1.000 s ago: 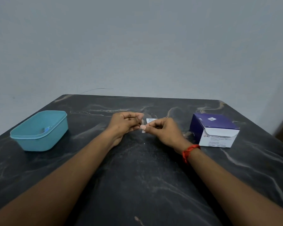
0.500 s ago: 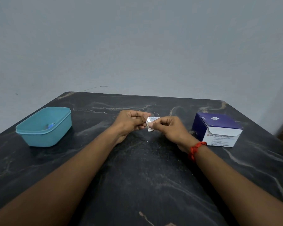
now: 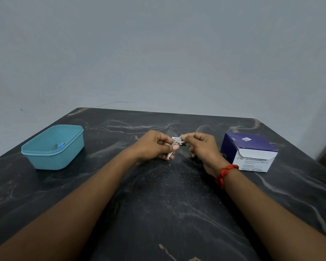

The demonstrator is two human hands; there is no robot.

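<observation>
A: Where is the small flat white sachet (image 3: 177, 140)?
B: At the centre of the frame, just above the dark marbled surface (image 3: 158, 204), between the left hand (image 3: 155, 146) and the right hand (image 3: 203, 147).
A: And the fingers (image 3: 165, 137)?
B: They are curled on both hands, pinching the sachet's opposite edges. A teal plastic tub (image 3: 51, 159) sits at the left and a purple-and-white cardboard box (image 3: 252, 153) at the right.

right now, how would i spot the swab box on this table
Look at the dark marble table, then its right side, past the right hand. The box sits there: purple top, white front, unlike the teal tub at left.
</observation>
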